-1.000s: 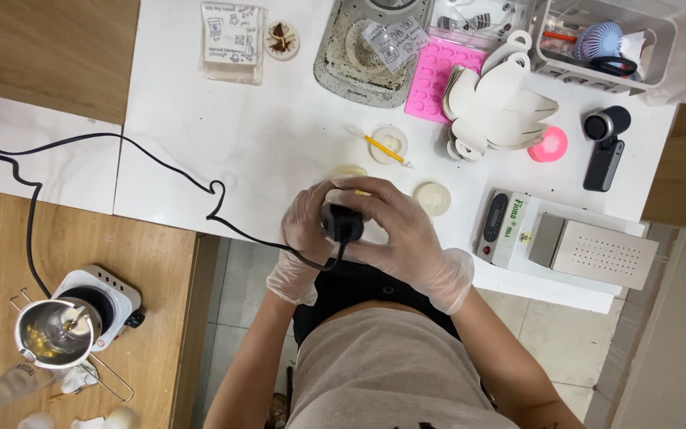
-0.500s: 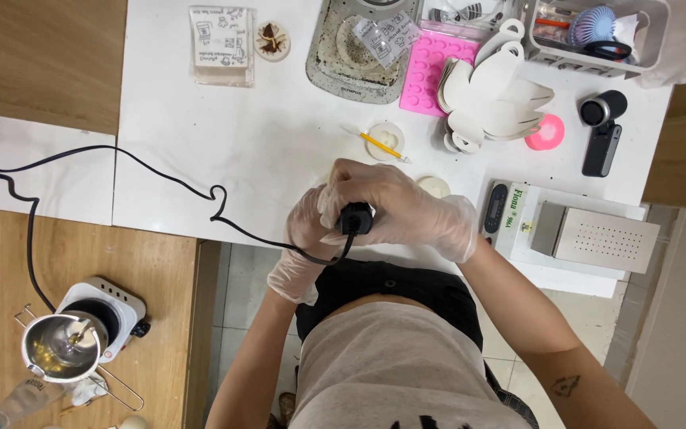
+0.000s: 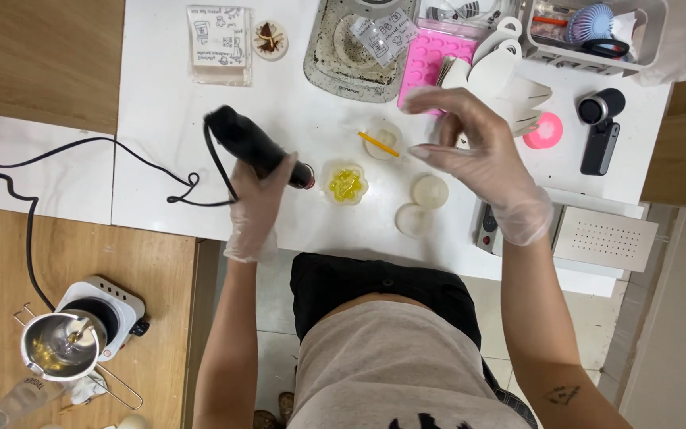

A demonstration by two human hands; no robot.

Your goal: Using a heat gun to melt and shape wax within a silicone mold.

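Nearest the person, at the front edge of the white table (image 3: 168,159), two pale round wax discs (image 3: 421,205) lay just beside each other, apart from both hands. A little further in, the gloved left hand (image 3: 257,202) was clamped around the black corded heat tool (image 3: 256,148), gripping it close to its nozzle end. The tool was a slim, matte black cylinder, thicker at the rear and narrowing to a small dark tip with a reddish ring. Its long axis ran diagonally across the table, the rear end up and to the left, the nozzle down and to the right, aimed at the small flower-shaped mould (image 3: 346,183) of clear yellow wax just beside the tip; whether tip and mould touched could not be told. A black cord (image 3: 81,147) looped from the tool's rear and trailed left off the table. The gloved right hand (image 3: 470,155) hovered open above the table, fingers spread and holding nothing, well apart from the left hand. Beyond it lay a round mould with a yellow stick (image 3: 379,144) across it, then a pink silicone mould tray (image 3: 430,67) and a stack of white paper cut-outs (image 3: 502,79).
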